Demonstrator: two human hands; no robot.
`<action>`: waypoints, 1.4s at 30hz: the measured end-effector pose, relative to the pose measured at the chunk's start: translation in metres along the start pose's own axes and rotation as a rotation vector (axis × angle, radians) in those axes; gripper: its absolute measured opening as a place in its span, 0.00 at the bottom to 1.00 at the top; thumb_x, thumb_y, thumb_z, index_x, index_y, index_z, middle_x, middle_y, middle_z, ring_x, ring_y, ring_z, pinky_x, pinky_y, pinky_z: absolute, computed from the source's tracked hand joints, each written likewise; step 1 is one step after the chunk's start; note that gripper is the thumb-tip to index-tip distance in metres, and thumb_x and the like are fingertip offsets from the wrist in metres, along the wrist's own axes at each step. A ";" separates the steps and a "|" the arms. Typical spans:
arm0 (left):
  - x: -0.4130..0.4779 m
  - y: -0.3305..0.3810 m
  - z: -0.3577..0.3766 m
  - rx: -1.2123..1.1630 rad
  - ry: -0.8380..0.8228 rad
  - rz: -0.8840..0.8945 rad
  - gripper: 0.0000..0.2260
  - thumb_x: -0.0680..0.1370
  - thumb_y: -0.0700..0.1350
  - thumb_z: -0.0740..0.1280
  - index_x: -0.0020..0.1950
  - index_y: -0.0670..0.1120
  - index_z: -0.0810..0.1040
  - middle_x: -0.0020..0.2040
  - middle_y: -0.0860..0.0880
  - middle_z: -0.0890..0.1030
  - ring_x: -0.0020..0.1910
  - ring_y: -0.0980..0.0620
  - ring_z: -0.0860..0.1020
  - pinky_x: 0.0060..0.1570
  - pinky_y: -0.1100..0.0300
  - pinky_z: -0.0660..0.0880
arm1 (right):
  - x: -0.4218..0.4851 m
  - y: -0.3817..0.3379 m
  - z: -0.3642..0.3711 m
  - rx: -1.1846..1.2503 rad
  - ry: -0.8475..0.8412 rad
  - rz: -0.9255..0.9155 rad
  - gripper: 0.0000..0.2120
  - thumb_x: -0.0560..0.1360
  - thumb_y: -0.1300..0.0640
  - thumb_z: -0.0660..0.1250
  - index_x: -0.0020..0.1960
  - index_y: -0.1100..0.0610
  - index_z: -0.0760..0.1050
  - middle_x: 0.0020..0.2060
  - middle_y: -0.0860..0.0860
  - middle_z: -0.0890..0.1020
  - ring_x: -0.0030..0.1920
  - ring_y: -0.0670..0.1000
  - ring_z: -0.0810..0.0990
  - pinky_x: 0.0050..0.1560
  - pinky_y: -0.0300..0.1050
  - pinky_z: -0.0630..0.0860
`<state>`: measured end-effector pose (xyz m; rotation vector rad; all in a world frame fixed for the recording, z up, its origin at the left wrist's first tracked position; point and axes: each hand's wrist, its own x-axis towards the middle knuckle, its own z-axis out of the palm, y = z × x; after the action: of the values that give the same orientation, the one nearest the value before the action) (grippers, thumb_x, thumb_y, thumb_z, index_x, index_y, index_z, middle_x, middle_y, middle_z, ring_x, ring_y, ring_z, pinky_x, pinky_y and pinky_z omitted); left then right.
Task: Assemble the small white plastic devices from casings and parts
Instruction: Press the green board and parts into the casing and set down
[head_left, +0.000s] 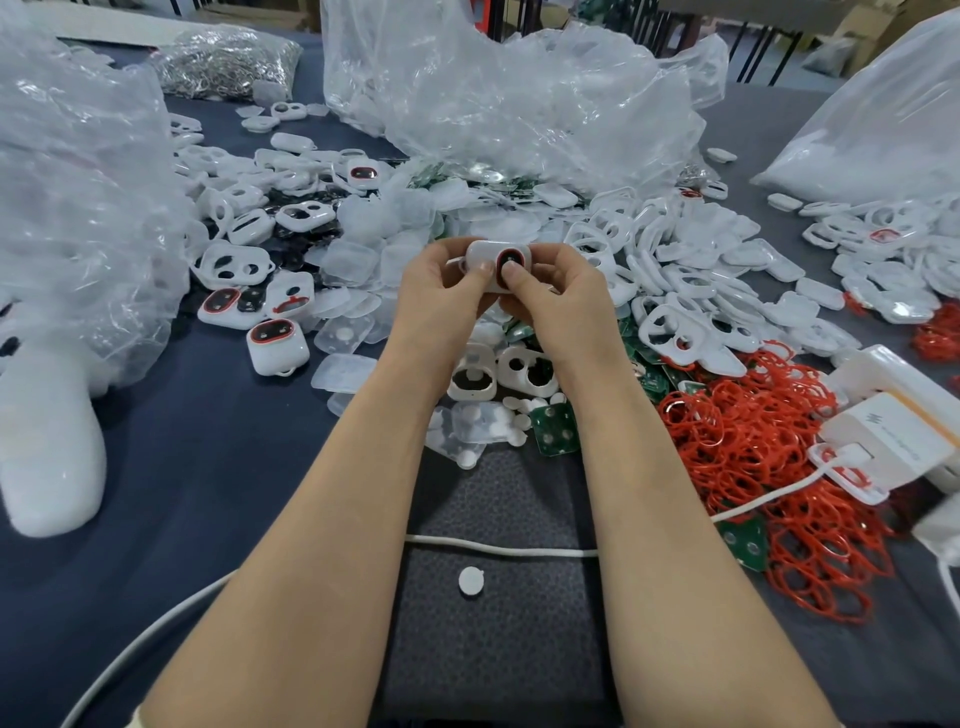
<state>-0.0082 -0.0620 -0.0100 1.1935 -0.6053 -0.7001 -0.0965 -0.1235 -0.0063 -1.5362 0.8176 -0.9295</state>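
Both hands hold one small white device (497, 258) with a red-ringed dark opening, raised above the parts pile at the table's middle. My left hand (441, 296) grips its left side, thumb on the front face. My right hand (558, 296) grips the right side, thumb pressing on the red-ringed opening. Below the hands lie empty white casings (524, 371), small white round discs (498, 421) and a green circuit board (556, 428). Three finished devices (275, 345) sit to the left.
Red rubber rings (753, 431) pile up at the right beside white boxes (893, 431) and a white cable (498, 548). Clear plastic bags (78, 208) of parts stand left, back and right. White frames (691, 332) spread right of the hands. A lone disc (471, 581) lies near me.
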 end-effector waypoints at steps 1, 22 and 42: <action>0.000 -0.001 0.000 0.009 -0.007 0.002 0.06 0.80 0.36 0.63 0.50 0.46 0.76 0.48 0.45 0.82 0.47 0.52 0.82 0.48 0.64 0.79 | 0.001 0.000 0.001 -0.020 0.009 -0.007 0.04 0.76 0.60 0.69 0.50 0.57 0.75 0.50 0.58 0.81 0.54 0.57 0.81 0.55 0.53 0.79; 0.001 0.000 -0.002 0.020 0.048 -0.015 0.06 0.79 0.37 0.64 0.48 0.48 0.76 0.45 0.48 0.82 0.42 0.57 0.82 0.42 0.68 0.77 | -0.002 0.000 -0.004 0.128 -0.089 0.058 0.04 0.77 0.63 0.66 0.46 0.55 0.79 0.44 0.57 0.83 0.48 0.54 0.83 0.54 0.47 0.80; 0.000 0.003 -0.001 0.213 0.091 0.060 0.05 0.80 0.37 0.63 0.54 0.44 0.74 0.50 0.42 0.81 0.52 0.44 0.81 0.55 0.54 0.79 | -0.004 -0.002 -0.007 0.082 -0.200 0.025 0.10 0.76 0.64 0.65 0.52 0.54 0.80 0.52 0.61 0.83 0.49 0.51 0.80 0.59 0.49 0.77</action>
<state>-0.0072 -0.0606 -0.0073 1.3909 -0.6485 -0.5373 -0.1047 -0.1224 -0.0045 -1.5165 0.6458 -0.7676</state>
